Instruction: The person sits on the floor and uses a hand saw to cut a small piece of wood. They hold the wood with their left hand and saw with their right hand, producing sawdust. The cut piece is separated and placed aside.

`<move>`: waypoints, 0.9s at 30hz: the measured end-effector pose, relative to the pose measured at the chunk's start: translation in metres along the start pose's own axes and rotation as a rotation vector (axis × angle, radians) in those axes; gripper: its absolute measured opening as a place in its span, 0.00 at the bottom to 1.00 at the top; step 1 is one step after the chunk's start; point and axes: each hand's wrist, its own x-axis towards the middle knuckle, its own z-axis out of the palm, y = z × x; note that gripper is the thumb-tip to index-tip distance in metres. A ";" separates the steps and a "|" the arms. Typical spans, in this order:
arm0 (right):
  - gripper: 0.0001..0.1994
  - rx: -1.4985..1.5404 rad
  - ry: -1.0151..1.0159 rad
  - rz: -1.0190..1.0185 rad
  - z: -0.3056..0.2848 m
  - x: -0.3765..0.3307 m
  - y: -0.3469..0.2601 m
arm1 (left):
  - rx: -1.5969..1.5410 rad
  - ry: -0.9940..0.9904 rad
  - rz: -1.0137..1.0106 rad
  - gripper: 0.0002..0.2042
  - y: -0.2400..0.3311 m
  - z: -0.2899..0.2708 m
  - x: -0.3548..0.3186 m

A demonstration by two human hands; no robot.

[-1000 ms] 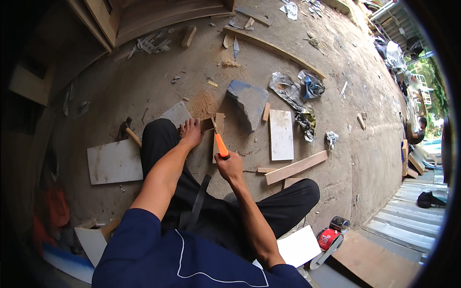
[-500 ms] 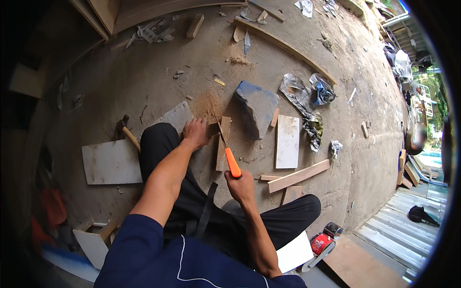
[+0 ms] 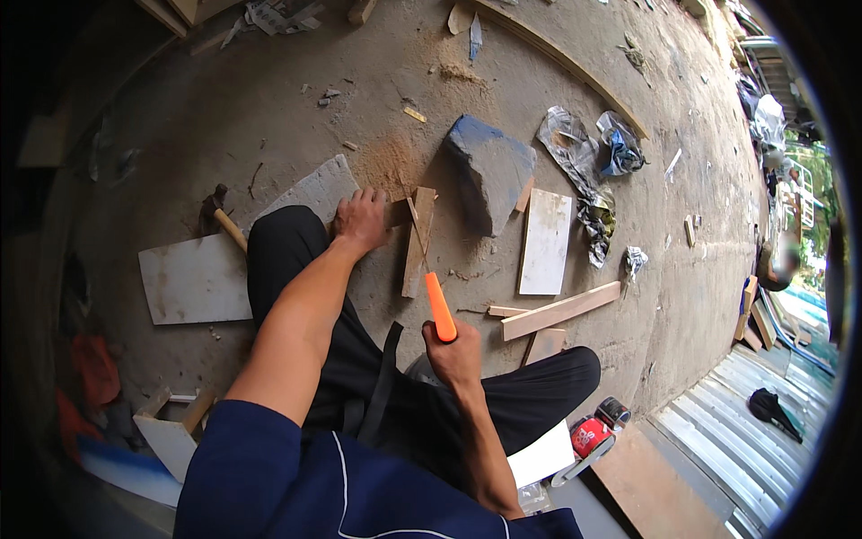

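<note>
My right hand (image 3: 454, 352) is closed round the orange handle of a hand saw (image 3: 441, 310). Its thin blade, seen nearly edge-on, runs forward to a small dark piece of wood (image 3: 398, 214). That piece lies across the far end of a narrow wooden block (image 3: 417, 256) on the ground. Bent over the left end of the piece, my left hand (image 3: 361, 220) presses it down, its fingertips partly hidden. How deep the blade sits in the wood cannot be made out. Reddish sawdust (image 3: 388, 166) is spread just beyond.
A blue-grey stone block (image 3: 492, 171) stands right of the saw. White boards (image 3: 544, 242) (image 3: 196, 280), wood strips (image 3: 561, 312) and crumpled plastic (image 3: 570, 144) lie around. A hammer (image 3: 226, 222) rests by my left knee. A red tape dispenser (image 3: 591, 437) is by my right leg.
My right hand has drawn the saw back toward me, so more blade shows between handle and wood. My left hand keeps its place on the piece. The whole view has shifted slightly.
</note>
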 end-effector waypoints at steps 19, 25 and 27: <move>0.13 -0.120 -0.051 0.052 0.015 -0.030 -0.029 | -0.028 0.050 0.055 0.26 -0.056 0.054 -0.009; 0.13 -0.183 -0.066 0.084 0.031 0.031 -0.024 | -0.031 -0.021 0.079 0.27 -0.042 0.037 -0.002; 0.13 -0.151 -0.078 0.078 0.034 0.034 -0.036 | -0.038 -0.017 0.053 0.26 -0.047 0.041 -0.009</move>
